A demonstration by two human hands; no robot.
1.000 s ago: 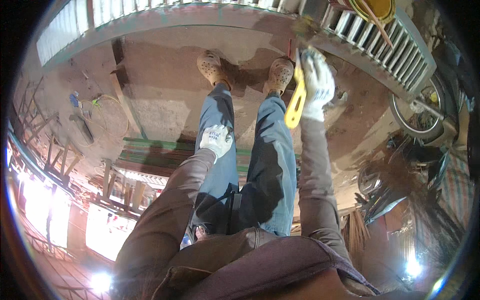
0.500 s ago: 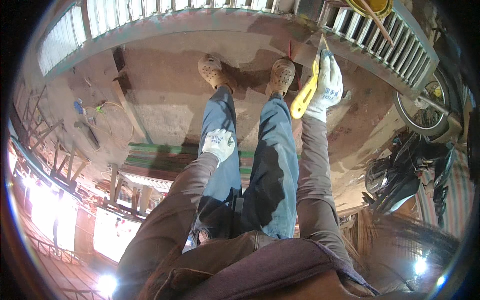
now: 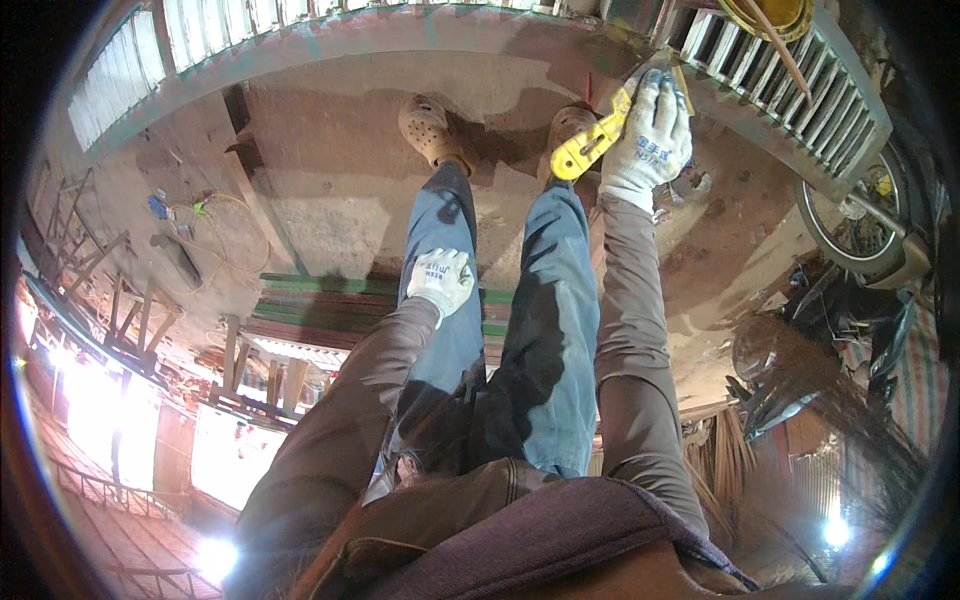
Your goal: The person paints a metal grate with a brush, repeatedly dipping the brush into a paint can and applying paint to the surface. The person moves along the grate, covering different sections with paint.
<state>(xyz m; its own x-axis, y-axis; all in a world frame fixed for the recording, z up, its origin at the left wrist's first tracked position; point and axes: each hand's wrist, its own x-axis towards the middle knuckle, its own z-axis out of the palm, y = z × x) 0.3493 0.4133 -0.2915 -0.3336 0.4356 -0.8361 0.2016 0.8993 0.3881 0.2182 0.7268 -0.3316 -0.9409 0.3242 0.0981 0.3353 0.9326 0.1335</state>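
My right hand [image 3: 651, 140], in a white work glove with dirty grey fingertips, grips a putty knife with a yellow handle [image 3: 592, 146]. Its blade lies at the near edge of a long greyish-green slatted frame [image 3: 390, 42], partly covered by my fingers. The handle's butt points back toward my right shin. On my left thigh near the knee rests my left hand [image 3: 441, 279], also gloved, with the fingers curled in and nothing seen in them.
A yellow bucket [image 3: 797, 22] with a stick [image 3: 782, 47] across it sits on the slatted frame at far right. To the right are a wheel [image 3: 850, 215] and dark clutter. Green-edged boards [image 3: 300, 310] lie behind my legs; a wooden bar [image 3: 262, 205] and a cable are at left.
My right hand has moved slightly up with the putty knife, whose handle has tilted flatter to the left. The blade has swung to the frame's edge. My left hand stays on the thigh.
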